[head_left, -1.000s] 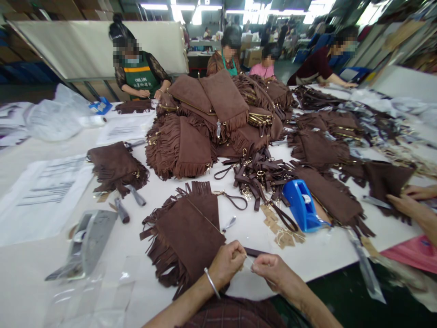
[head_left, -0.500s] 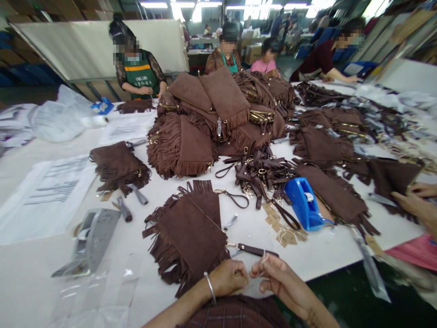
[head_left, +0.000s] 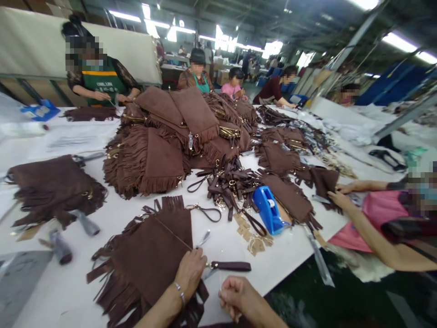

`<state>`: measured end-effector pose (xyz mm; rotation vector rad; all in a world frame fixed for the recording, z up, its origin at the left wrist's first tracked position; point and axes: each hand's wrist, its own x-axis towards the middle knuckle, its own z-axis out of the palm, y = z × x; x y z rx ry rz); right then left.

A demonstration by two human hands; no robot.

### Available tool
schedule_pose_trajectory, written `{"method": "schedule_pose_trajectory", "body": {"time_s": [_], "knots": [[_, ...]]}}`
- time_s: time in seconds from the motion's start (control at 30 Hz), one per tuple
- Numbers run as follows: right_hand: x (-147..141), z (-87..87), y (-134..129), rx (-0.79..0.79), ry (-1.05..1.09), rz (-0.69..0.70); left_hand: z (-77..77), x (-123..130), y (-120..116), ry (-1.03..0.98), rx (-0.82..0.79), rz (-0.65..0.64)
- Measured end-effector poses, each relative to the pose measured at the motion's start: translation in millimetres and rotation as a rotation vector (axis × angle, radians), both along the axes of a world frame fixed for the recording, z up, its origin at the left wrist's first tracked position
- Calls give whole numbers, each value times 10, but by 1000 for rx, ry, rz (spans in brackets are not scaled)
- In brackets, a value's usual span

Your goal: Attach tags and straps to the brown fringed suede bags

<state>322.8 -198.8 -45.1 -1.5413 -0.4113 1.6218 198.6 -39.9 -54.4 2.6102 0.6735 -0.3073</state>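
A brown fringed bag (head_left: 146, 255) lies flat in front of me, a zipper running slantwise across it. My left hand (head_left: 191, 271), with a bangle at the wrist, is closed on the bag's right edge. Just beyond its fingers, a dark wrist strap (head_left: 230, 265) is clipped at that edge. A smaller plastic-wrapped zipper pull (head_left: 204, 238) lies above the hand. My right hand (head_left: 237, 296) is off the bag, at the table's near edge below the strap. Its fingers are curled into a pinch; what they hold is too small to make out.
Fringed bags (head_left: 164, 150) are piled mid-table, with loose wrist straps (head_left: 232, 187) in front. A blue tape dispenser (head_left: 268, 209) stands beside kraft tags (head_left: 252, 237). Another bag (head_left: 58, 187) lies left. At right, a co-worker's hands (head_left: 339, 193) handle a bag; other people work behind.
My hands, close together over the near edge before, are apart now. The left has moved forward onto the bag's edge; the right stays back, fingers more curled. The view has swung right.
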Motion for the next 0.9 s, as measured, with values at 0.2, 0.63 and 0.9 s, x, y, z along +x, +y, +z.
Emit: {"method": "schedule_pose_trajectory", "body": {"time_s": [0.2, 0.63, 0.9], "knots": [[-77, 25, 54, -8, -3, -17, 16, -68, 143, -264, -451, 348], [-181, -59, 603, 84, 4, -50, -163, -202, 368, -335, -1075, 802], [-158, -212, 641, 13, 12, -173, -36, -115, 277, -405, -878, 764]]}}
